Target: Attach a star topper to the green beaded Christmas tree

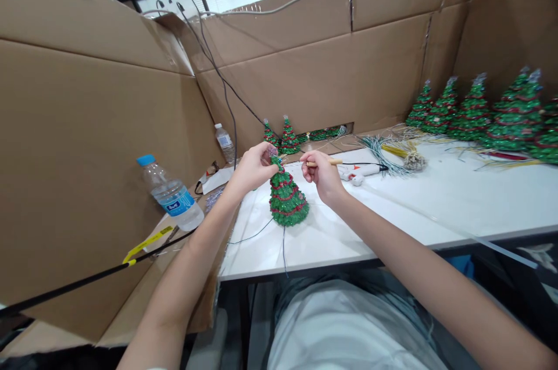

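Observation:
A small green Christmas tree (288, 202) with dark red garlands stands upright on the white tabletop in front of me. My left hand (258, 167) pinches its top, where a clear ornament shows between the fingers. To the right of the tree, my right hand (321, 175) is closed around a thin tool with a wooden handle (325, 163). Its tip points toward the treetop and is too small to make out. Thin dark wires (285, 251) run out from under the tree's base.
A white glue gun (366, 170) lies right of my right hand, near a bundle of thin wires (392, 155). Several finished-looking trees (477, 108) line the right side; two more trees (289, 137) stand behind. Water bottles (172, 195) stand left. Cardboard walls (279, 67) enclose the table.

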Demonstrator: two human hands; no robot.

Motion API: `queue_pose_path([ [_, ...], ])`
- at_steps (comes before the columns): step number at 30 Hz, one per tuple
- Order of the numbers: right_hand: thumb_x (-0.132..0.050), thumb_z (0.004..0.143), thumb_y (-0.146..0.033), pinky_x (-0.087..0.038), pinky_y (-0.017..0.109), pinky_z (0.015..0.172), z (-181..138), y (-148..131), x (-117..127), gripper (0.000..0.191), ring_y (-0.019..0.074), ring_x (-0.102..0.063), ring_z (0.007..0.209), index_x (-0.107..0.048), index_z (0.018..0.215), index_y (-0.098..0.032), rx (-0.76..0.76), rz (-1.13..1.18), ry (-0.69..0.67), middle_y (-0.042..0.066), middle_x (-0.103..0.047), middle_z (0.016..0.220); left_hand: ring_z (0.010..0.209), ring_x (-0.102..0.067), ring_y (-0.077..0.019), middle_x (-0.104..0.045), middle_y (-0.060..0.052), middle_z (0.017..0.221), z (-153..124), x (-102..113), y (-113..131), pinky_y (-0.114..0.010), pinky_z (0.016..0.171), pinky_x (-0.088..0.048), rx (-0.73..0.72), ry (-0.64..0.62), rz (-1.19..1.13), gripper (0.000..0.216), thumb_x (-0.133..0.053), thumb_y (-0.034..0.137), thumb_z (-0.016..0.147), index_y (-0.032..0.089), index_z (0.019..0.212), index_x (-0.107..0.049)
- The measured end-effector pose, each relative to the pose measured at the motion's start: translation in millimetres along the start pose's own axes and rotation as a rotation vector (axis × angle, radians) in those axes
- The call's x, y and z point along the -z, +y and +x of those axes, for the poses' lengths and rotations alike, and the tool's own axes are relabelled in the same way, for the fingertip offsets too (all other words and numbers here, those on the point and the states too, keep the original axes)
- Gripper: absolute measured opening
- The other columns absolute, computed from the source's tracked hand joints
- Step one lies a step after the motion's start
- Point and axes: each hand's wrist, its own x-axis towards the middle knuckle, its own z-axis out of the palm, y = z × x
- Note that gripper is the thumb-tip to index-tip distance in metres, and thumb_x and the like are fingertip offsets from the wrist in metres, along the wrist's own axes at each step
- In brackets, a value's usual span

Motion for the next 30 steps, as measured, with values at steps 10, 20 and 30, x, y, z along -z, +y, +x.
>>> queue_pose_path([
  [10,-0.053,0.062,-0.027,-0.028,0.018,0.037,0,-1,0,0.012,0.0060,-0.040,0.036,-0.061,0.061,-0.018,0.002,0.005,0.000,-0.004,-0.051,0.044,0.063,-0.053,-0.0136,-0.056,0.001,0.072,-1,-1,1,-0.025,0.058,-0.043,-0.005,0.006,0.005,0.027,-0.055,0.020,0.061,0.016,0.088,-0.058],
  [20,-0.053,0.065,-0.027,-0.027,0.019,0.037,-1,-1,0,0.012,0.0062,-0.040,0.037,-0.061,0.061,-0.018,0.033,-0.041,-0.012,-0.003,-0.051,0.044,0.071,-0.061,-0.0165,-0.065,-0.004,0.086,0,5,-6,-0.028,0.064,-0.049,-0.020,-0.052,0.032,0.034,-0.061,0.032,0.074,0.015,0.104,-0.062],
  [30,-0.053,0.067,-0.026,-0.026,0.020,0.037,-4,-2,-1,0.014,0.0064,-0.040,0.037,-0.063,0.061,-0.018,0.069,-0.104,-0.041,-0.003,-0.052,0.044,0.066,-0.060,-0.0153,-0.066,-0.003,0.078,2,4,-12,-0.027,0.061,-0.048,-0.065,-0.059,-0.063,0.034,-0.049,0.042,0.089,0.015,0.099,-0.065],
])
